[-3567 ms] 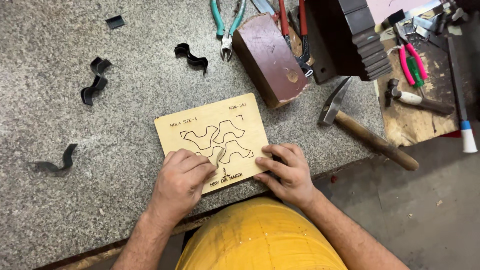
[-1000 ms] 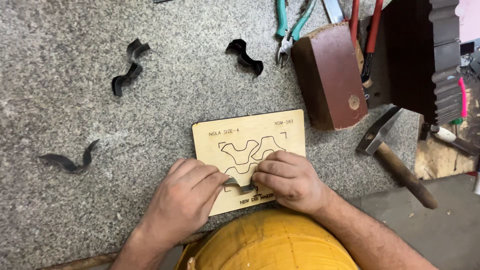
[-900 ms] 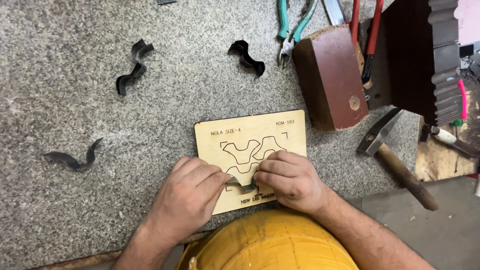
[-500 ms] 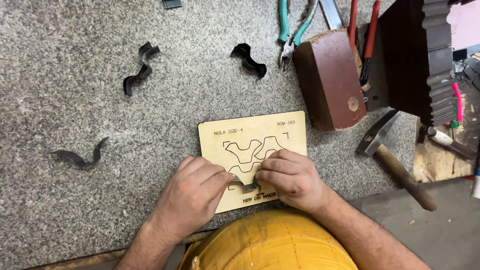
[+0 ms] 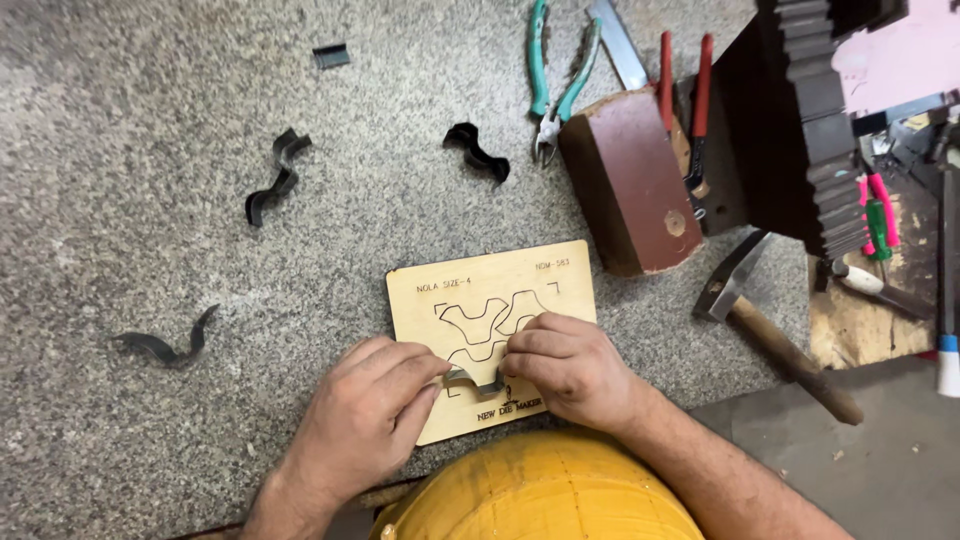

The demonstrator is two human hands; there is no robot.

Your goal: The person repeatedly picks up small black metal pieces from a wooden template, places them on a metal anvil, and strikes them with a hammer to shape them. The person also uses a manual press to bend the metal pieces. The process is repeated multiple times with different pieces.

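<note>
A small bent metal strip [image 5: 473, 379] is pinched between the closed fingers of the left hand [image 5: 365, 420] and the right hand [image 5: 565, 368], touching the wooden template board [image 5: 480, 290] on the granite table [image 5: 150, 400]. A hammer [image 5: 775, 340] lies near.

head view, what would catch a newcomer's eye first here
First, the two hands, left hand and right hand, pinching a small bent metal strip over the pale wooden board with its wavy cut outline, low in the middle. Then the dark curled strips scattered on the speckled stone table, and the hammer at right.
</note>
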